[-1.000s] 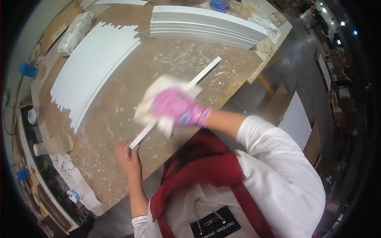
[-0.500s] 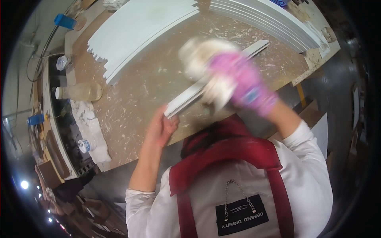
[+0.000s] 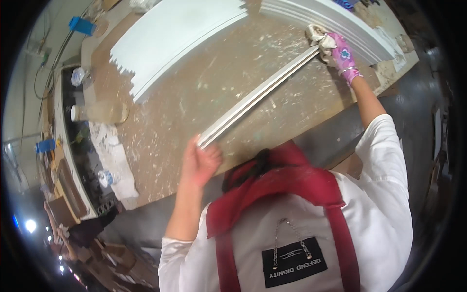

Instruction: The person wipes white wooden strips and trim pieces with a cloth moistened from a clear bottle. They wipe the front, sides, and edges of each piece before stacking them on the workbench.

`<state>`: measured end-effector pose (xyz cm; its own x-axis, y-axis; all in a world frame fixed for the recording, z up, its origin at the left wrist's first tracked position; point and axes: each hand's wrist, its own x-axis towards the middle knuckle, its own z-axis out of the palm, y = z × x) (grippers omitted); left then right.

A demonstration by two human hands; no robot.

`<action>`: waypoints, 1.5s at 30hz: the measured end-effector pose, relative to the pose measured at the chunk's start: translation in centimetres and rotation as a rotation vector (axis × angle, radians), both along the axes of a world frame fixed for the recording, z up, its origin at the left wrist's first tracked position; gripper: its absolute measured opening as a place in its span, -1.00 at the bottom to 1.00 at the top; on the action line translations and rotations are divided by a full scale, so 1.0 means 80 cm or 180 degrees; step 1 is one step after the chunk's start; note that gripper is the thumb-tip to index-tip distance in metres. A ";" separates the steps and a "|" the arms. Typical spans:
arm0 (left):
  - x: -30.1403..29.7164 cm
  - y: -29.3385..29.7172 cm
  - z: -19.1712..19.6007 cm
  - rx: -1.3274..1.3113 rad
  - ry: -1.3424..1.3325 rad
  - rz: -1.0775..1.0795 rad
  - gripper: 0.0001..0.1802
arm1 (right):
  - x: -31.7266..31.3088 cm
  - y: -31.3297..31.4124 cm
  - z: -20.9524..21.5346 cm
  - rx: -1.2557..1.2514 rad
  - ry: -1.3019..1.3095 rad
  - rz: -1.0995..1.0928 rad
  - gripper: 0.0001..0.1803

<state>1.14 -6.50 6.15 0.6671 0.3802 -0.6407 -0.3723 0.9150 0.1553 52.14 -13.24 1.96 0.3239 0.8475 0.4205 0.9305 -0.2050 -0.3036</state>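
Gloved right hand point(image 3: 343, 56), clutching a cloth point(image 3: 318, 35), has slid to the strip's point(image 3: 258, 97) far end (wipe pass complete); bare left hand point(image 3: 202, 163) grips the near end.

— Any packages, labels, signs or screens here?

— A few. A black rectangular label point(image 3: 295, 261) with pale print sits on the person's chest, between the red straps, well below both grips.

— Anything out on the left?

— Far left of the left hand's grip, off the table edge, a blue box-shaped container point(image 3: 82, 25) lies at the top corner. Below it stands a crumpled clear bottle point(image 3: 78, 76) with a pale label. Nearer that grip, though still well apart from it, a clear plastic jar point(image 3: 99, 112) with a white lid lies on its side at the table's edge.

— Screens or signs?

— None that I can make out.
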 end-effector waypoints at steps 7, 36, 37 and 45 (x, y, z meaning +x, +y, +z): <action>-0.135 0.078 0.002 0.3010 0.3061 -0.1136 -0.76 | -0.051 -0.043 0.004 0.0773 0.2145 -0.0407 -0.59; -0.007 0.203 -0.036 0.7025 0.4948 -0.0617 -0.81 | -0.123 -0.041 -0.004 0.0761 0.0886 -0.0921 -0.57; -0.007 0.215 -0.037 0.7228 0.5154 -0.0800 -0.71 | -0.122 -0.042 -0.003 0.0802 0.0909 -0.0926 -0.56; 0.218 0.256 0.046 0.7574 0.2885 -0.0442 -0.44 | -0.112 -0.049 0.011 0.0698 0.1008 -0.0594 -0.61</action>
<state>18.62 14.00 9.80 0.6841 0.5130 0.5185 0.3152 -0.8490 0.4241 43.17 -17.17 2.88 0.6053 0.6637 0.4394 0.7374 -0.2598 -0.6235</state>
